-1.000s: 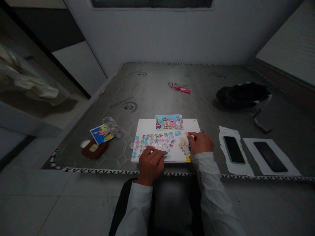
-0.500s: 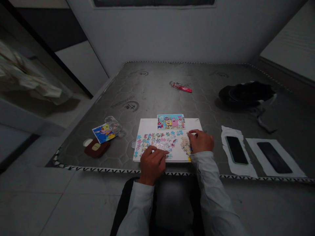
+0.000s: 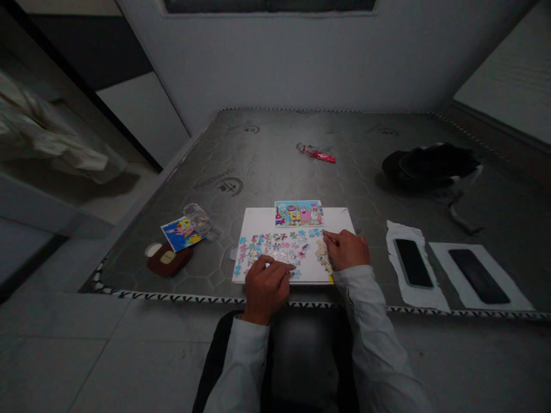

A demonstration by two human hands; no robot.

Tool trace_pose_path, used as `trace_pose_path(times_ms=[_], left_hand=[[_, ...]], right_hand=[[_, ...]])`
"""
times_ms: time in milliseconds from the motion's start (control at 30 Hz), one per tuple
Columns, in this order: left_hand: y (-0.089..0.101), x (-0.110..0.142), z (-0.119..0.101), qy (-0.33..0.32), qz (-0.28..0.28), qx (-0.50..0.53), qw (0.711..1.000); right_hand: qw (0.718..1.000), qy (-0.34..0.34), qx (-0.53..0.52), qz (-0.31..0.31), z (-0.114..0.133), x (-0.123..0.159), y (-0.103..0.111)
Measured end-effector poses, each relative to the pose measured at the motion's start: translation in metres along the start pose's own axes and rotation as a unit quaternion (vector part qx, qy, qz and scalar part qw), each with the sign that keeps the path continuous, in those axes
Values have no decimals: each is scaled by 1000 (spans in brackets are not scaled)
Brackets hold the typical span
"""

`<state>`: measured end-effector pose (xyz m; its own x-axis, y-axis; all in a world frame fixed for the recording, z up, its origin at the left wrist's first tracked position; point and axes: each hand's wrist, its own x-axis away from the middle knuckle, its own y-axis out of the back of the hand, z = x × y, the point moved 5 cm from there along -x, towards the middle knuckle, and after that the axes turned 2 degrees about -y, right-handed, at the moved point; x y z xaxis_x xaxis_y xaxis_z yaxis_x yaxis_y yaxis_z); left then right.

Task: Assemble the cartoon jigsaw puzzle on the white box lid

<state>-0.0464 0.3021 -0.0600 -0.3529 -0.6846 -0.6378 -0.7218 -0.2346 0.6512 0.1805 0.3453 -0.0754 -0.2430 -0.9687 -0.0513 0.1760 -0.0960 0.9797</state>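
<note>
Loose jigsaw puzzle pieces (image 3: 279, 245), mostly blue and pink, lie spread over a white board (image 3: 258, 215). A small cartoon picture card (image 3: 299, 213) lies along the board's far edge. My right hand (image 3: 346, 250) is closed in a pinch at the right end of the top row, its fingertips on a puzzle piece beside some blue ones; the fingers mostly hide it. Just under that hand is a cluster of tan pieces (image 3: 322, 252). My left hand (image 3: 267, 287) rests on the board's near edge, index finger stretched over the lower pieces, covering some of them.
To the left are another picture card (image 3: 183, 232), a clear plastic package (image 3: 200, 221) and a brown case (image 3: 169, 261). On the right lie a phone (image 3: 413, 263), a dark flat slab (image 3: 478, 275) and a black cap (image 3: 430, 166). A red-handled tool (image 3: 317, 154) lies farther back.
My right hand has shifted slightly left, its fingertips now beside the blue pieces at the end of the top row. My left hand has stayed where it was.
</note>
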Motion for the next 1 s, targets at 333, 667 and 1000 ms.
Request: trace_pose_path(times_ms=[333, 667, 1000], left_hand=[[1, -2, -2, 0, -3, -9, 1000], [1, -2, -2, 0, -6, -6, 1000], [1, -1, 0, 0, -4, -5, 1000]], right_hand=[[996, 89, -11, 10, 20, 5, -1], [997, 73, 4, 14, 16, 5, -2], [998, 46, 22, 27, 7, 4, -1]])
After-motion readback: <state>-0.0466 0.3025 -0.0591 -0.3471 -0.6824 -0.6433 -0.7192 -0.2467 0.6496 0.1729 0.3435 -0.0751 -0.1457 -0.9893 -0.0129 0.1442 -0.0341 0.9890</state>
